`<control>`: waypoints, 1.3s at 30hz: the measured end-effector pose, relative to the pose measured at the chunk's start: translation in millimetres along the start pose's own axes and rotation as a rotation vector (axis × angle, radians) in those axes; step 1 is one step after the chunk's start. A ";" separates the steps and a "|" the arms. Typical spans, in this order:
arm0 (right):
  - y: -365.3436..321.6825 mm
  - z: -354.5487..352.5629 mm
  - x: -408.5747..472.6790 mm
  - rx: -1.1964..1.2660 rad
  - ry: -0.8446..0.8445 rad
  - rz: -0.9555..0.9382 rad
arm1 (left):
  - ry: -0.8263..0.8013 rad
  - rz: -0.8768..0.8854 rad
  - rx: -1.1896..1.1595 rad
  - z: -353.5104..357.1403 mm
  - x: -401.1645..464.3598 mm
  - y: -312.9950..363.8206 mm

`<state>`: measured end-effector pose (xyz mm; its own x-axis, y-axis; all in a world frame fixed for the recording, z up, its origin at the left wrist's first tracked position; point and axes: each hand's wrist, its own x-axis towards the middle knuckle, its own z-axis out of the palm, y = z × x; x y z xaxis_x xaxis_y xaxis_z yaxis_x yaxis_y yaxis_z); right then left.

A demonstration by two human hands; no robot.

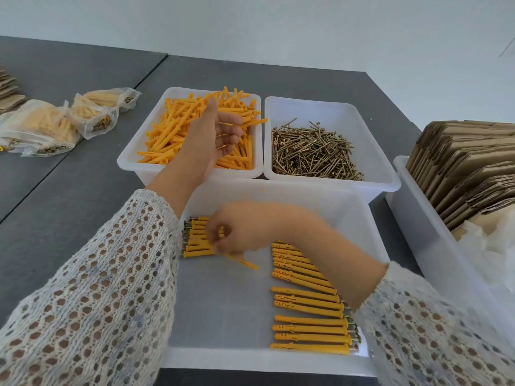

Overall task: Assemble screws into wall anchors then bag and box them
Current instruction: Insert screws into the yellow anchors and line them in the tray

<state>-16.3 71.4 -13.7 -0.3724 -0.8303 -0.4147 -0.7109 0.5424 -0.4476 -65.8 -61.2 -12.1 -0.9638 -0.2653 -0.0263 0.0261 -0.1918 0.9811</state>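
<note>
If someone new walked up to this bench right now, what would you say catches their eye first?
Probably the bright orange wall anchors heaped in the far-left white bin, with the left hand over them gripping a few. Beside it, a second bin holds a tangle of brassy screws. Nearer, the right hand reaches into a large tray where assembled anchors lie in neat rows.

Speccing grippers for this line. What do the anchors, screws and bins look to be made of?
Anchors: matte orange-yellow moulded plastic, going by the uniform colour and slotted, ribbed shanks.
Screws: metal, brassy-yellow glinting finish, probably plated steel; plating type not determinable.
Bins: translucent white plastic, smooth semi-gloss with rounded rims; the grey table shows through the near tray.
</note>
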 end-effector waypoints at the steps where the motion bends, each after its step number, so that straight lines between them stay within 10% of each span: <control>1: -5.0 10.5 5.1 -0.133 0.032 -0.005 | 0.002 0.000 0.005 0.0 -0.2 0.1; 5: -30.0 44.6 17.8 -0.507 0.172 -0.059 | 0.006 0.011 0.042 0.2 -1.3 0.1; 19: -31.3 51.8 27.3 -0.524 0.255 -0.007 | 0.000 0.011 0.124 0.9 -2.4 1.5; 27: -11.0 7.4 13.0 -0.129 0.157 -0.001 | 0.017 0.250 0.558 0.3 -0.3 -11.5; 31: 12.2 -36.8 -25.4 0.509 0.161 -0.171 | 0.048 0.392 0.803 5.3 -1.7 -15.6; 34: 47.0 -46.0 -38.6 0.829 0.529 -0.130 | 0.046 0.544 0.857 6.9 -7.4 -17.4; 37: 84.4 -36.4 -27.8 0.292 1.009 0.287 | 0.044 0.661 1.017 2.8 -8.9 -20.4; 39: 102.3 -29.6 -20.6 0.034 1.005 0.510 | 0.100 0.661 1.169 -0.3 -6.3 -21.1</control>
<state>-99.0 140.2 -27.5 -0.9370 -0.2284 0.2643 -0.3274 0.8384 -0.4358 -60.2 -55.8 -32.7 -0.8339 -0.0715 0.5472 0.1866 0.8967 0.4015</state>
